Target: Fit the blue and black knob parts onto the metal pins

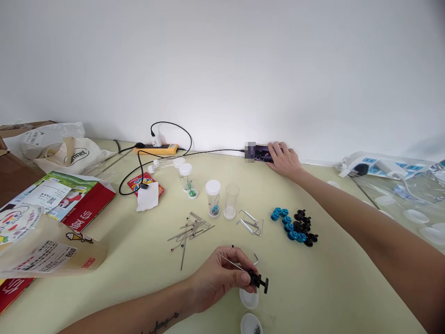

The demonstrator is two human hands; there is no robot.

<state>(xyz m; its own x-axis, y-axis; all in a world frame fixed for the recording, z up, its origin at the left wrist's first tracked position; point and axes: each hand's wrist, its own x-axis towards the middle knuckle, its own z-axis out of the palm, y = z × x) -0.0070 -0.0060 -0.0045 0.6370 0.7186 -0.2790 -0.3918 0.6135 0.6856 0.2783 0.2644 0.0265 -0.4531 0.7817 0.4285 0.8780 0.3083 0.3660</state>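
Note:
My left hand (225, 276) is closed in a pinch on a black knobbed fitting (256, 279) with a disc-shaped end pointing right. Thin metal rods stick out between the fingers, and a bent hex key (256, 259) shows just behind them. My right hand (287, 160) reaches to the wall, its fingers spread over the right end of a phone (261, 153). Below the left hand are a white cap (249, 299) and a white dish (249, 322) with small metal bits. Ahead lie thin pins (191, 229), several hex keys (251, 221), blue fittings (288, 225) and black fittings (303, 223).
A capped clear tube (213, 199) stands beside an uncapped one (231, 202); others are farther back. An orange power strip (158, 149) with black cables lies at the wall. Bags and a drink cup (83, 250) crowd the left; a white power strip (382, 164) and white lids (415, 216) are right.

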